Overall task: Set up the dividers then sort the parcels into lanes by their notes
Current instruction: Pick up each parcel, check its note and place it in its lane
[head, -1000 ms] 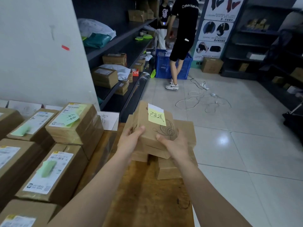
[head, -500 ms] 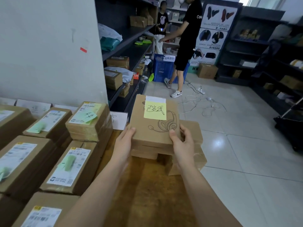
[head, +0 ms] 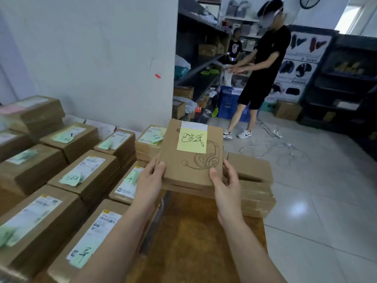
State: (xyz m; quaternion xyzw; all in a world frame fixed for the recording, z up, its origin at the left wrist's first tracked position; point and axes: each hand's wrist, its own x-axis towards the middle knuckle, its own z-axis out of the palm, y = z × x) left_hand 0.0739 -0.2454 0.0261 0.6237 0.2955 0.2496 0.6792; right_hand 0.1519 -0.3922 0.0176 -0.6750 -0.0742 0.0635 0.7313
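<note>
While left hand point(head: 150, 180) and right hand point(head: 226, 184) are gripping near corners of flat brown cardboard parcel point(head: 189, 170), thumbs on top, parcel is hovering over right-side stack of brown boxes point(head: 253, 180), lifted nearer than second ago: lane placement likely coming. Yellow sticky note point(head: 192, 140) bearing black handwriting, unreadable; headset sketch point(head: 206, 159) beneath.

So the parcel point(head: 191, 160) with a note point(head: 192, 140) on top is between the left hand point(head: 150, 180) and right hand point(head: 227, 186), above the far end of the tabletop point(head: 193, 231). Rows of boxes point(head: 81, 174) fill the left, a short stack point(head: 253, 180) lies just right, and shelves point(head: 204, 64) are far behind.
</note>
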